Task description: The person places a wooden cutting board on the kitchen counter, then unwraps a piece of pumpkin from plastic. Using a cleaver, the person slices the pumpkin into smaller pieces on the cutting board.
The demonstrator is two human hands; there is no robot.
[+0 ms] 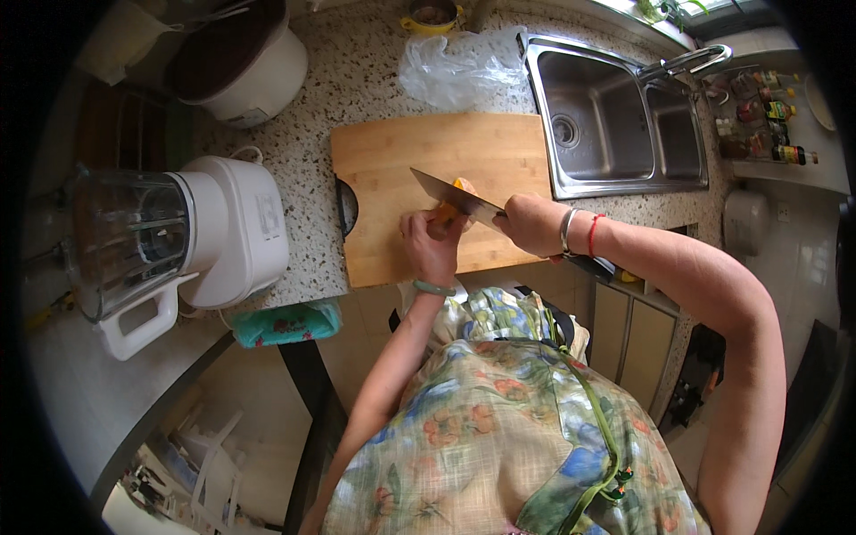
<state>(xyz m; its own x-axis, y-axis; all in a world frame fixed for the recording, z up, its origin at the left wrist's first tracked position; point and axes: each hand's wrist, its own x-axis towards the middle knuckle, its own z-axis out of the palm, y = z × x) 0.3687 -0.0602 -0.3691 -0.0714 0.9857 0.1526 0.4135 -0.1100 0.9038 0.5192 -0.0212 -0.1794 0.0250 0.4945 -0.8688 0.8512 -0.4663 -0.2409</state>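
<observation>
Gripping a knife point(439, 188), the right hand point(532, 226) is closed on its handle, over a board point(383, 147) on the bench point(316, 98), in the head view. The blade's long axis points from that hand toward ten o'clock, crossing an orange food piece point(446, 215). Fingers partly curled, the left hand point(432, 250) pinches the piece, which lies toward one o'clock from its palm. The right hand sits farther off, at about four o'clock from the piece. Whether the edge is in the piece cannot be told; its own long axis is unclear.
</observation>
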